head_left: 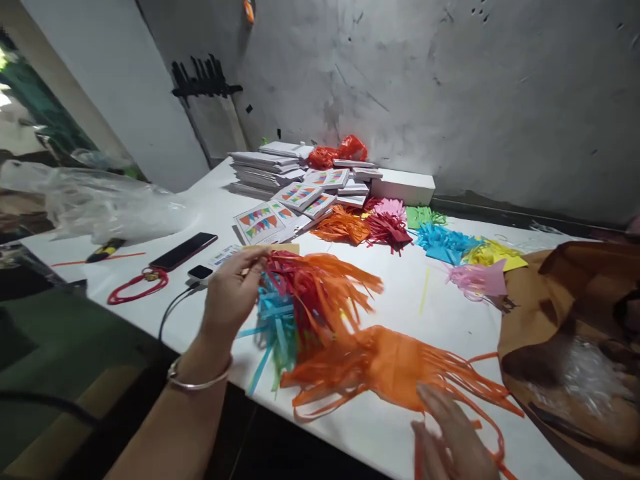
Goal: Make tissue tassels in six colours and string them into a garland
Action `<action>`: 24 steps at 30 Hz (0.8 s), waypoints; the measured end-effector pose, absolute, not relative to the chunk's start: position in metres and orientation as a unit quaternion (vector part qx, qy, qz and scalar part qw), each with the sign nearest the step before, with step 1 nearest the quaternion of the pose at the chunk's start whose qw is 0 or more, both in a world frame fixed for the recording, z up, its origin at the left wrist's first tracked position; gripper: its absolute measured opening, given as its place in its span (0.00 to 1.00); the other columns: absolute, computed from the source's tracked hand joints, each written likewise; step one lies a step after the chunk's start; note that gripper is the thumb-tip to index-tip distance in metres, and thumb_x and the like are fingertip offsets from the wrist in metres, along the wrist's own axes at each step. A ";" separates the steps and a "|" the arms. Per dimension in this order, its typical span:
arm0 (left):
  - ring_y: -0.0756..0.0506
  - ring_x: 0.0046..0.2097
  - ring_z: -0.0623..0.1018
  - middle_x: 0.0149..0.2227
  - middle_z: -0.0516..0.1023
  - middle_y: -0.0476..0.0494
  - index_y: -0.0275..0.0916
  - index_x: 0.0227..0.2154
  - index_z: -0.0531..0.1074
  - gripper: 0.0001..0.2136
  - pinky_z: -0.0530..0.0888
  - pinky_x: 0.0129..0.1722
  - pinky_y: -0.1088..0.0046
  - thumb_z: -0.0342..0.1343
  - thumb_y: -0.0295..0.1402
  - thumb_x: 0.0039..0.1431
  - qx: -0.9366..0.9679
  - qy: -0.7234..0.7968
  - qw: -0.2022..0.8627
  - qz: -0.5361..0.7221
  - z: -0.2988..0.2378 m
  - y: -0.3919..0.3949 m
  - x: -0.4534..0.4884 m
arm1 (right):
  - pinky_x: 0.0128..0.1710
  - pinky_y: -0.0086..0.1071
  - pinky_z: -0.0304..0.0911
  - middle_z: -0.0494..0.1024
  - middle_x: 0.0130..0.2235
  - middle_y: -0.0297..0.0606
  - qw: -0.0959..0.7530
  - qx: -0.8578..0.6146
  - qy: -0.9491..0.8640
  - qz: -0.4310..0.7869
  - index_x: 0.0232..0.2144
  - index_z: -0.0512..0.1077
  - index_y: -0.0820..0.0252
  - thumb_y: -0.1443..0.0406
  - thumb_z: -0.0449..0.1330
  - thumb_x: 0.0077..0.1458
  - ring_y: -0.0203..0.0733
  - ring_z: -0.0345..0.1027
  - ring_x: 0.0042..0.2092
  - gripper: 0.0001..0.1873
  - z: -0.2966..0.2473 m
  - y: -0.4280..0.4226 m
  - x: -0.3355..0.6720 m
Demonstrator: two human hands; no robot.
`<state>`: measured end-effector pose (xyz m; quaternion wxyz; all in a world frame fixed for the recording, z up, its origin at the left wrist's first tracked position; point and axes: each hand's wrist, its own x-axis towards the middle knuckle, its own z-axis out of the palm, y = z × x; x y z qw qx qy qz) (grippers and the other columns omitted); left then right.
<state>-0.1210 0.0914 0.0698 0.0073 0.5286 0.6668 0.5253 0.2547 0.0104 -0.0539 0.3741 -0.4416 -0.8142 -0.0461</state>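
Note:
My left hand (233, 287), with a bangle at the wrist, is closed on the top of a bunch of fringed paper tassels (315, 293). Red and orange strands fan to the right; blue and green ones hang below toward the table edge. In front lies an orange fringed tassel sheet (397, 363), a flat middle with long strips spreading to both sides. At the bottom, slightly blurred, my right hand (453, 440) has its fingertips at the sheet's lower edge, finger and thumb apart. Part of this hand is cut off by the frame.
Behind lie orange tassels (343, 227), blue tassels (445, 241) and a pink tassel (480, 279). Stacked printed cards (263, 221) and a white box (405, 187) stand near the wall. A phone (184, 251) and plastic bag (115, 207) are left; a brown bag (540, 300) is right.

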 end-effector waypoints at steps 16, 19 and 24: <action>0.43 0.43 0.75 0.41 0.78 0.44 0.38 0.38 0.72 0.05 0.70 0.46 0.63 0.55 0.22 0.63 0.902 0.374 0.086 0.198 -0.051 0.051 0.041 | 0.49 0.48 0.74 0.80 0.49 0.49 0.318 -0.410 -0.852 -0.071 0.47 0.72 0.65 0.68 0.53 0.65 0.52 0.76 0.50 0.12 -0.056 0.023 0.243; 0.43 0.46 0.74 0.43 0.79 0.44 0.38 0.40 0.71 0.06 0.66 0.52 0.62 0.53 0.23 0.64 0.902 0.355 0.129 0.207 -0.050 0.042 0.039 | 0.57 0.49 0.68 0.82 0.47 0.46 0.326 -0.368 -0.865 -0.099 0.49 0.73 0.65 0.73 0.50 0.63 0.48 0.76 0.51 0.16 -0.056 0.022 0.247; 0.44 0.47 0.74 0.46 0.79 0.44 0.40 0.40 0.70 0.10 0.64 0.55 0.62 0.49 0.20 0.64 0.898 0.343 0.157 0.225 -0.048 0.027 0.035 | 0.60 0.44 0.65 0.83 0.44 0.39 0.296 -0.322 -0.896 -0.074 0.45 0.75 0.61 0.74 0.53 0.61 0.44 0.77 0.50 0.14 -0.058 0.017 0.266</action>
